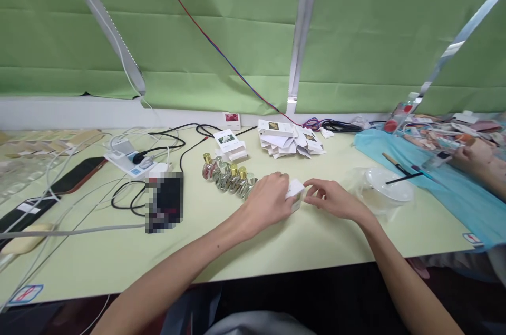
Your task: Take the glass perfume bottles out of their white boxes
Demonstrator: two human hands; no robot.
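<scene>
My left hand point(269, 198) is wrapped round a small white box point(294, 190) just above the table. Close by on the right, my right hand point(330, 197) has its fingers curved and apart, the fingertips near the box's side; nothing shows in them. Left of my left hand stands a cluster of small glass bottles point(224, 177) with gold and silver caps. Behind them lie white printed cartons point(228, 141) and a pile of flattened white cartons point(279, 141).
A white bowl in a plastic bag point(389, 187) is at right, beside a blue cloth point(435, 187). A co-worker's hand point(474, 153) is at far right. Cables, a power strip point(128, 160), a phone point(79, 174) and a blurred dark object point(165, 202) occupy the left.
</scene>
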